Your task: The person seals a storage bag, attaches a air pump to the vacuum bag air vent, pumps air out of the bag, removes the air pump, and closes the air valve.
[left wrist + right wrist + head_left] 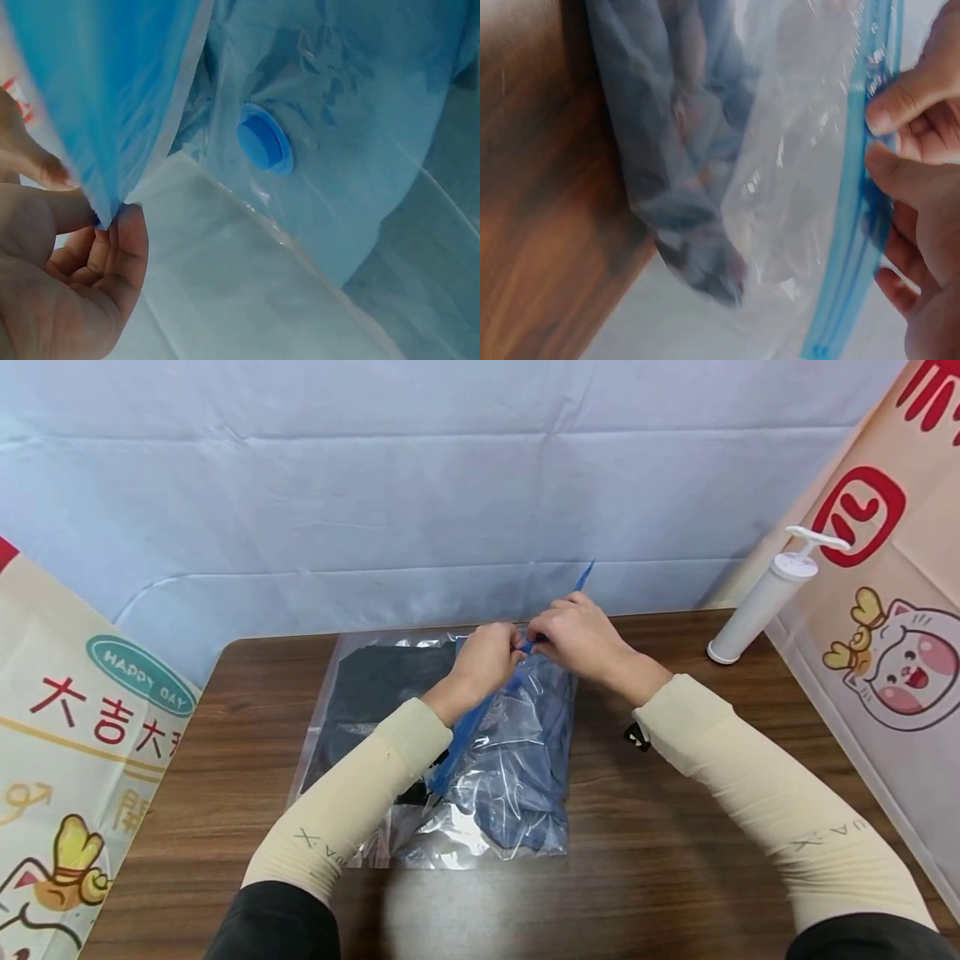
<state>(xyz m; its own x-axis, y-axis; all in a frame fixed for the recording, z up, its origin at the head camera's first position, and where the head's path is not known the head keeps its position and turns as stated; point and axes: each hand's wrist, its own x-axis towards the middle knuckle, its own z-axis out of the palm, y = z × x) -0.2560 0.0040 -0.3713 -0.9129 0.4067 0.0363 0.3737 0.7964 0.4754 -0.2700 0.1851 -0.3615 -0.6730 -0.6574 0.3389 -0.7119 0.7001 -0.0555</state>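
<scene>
Both hands meet at the blue zip strip point(465, 735) of a clear plastic storage bag point(450, 839) on the table. My left hand point(483, 662) pinches the strip between thumb and fingers. Right beside it, my right hand point(579, 635) also pinches the strip, whose free end sticks up past that hand. Blue-grey folded cloth point(517, 777) shows through the plastic on the right, and dark cloth point(390, 681) on the left; whether this is one bag or two I cannot tell. A round blue valve cap point(262, 142) sits on the plastic in the left wrist view.
A white hand pump point(761, 602) stands upright at the table's back right corner. The brown wooden table point(630, 852) backs onto a pale cloth wall point(375, 510). Printed cloth panels point(900, 635) flank both sides.
</scene>
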